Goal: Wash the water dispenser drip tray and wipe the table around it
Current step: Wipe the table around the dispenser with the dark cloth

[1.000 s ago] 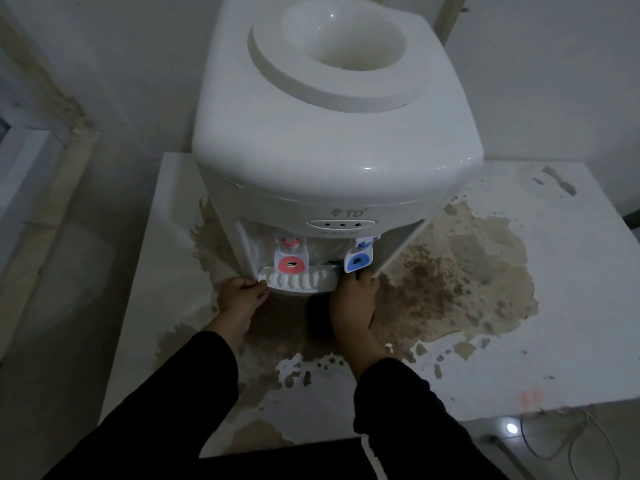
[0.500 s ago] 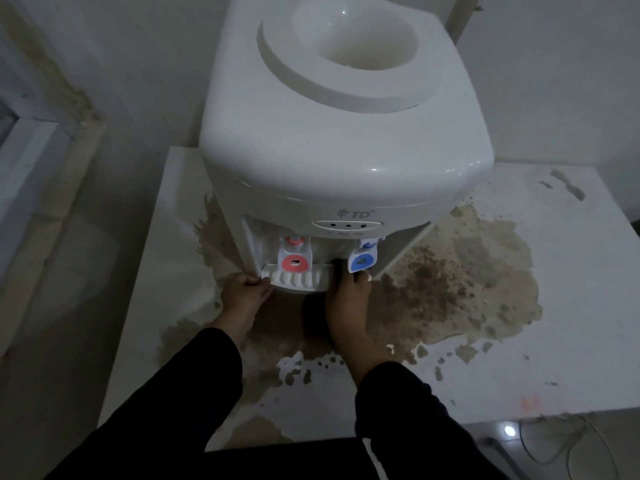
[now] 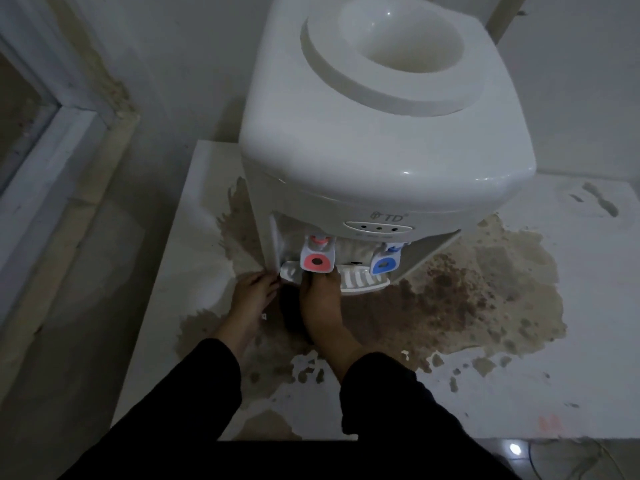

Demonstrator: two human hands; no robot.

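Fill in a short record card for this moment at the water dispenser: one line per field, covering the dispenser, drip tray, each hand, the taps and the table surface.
dispenser: white water dispenser standing on the table, no bottle on top
drip tray: white slotted drip tray at the dispenser's base, below the taps
left hand: left hand at the tray's left end
right hand: right hand at the tray's front, under the red tap
taps: red tap on the left, blue tap on the right
table: white table with a wide brown stain around the dispenser
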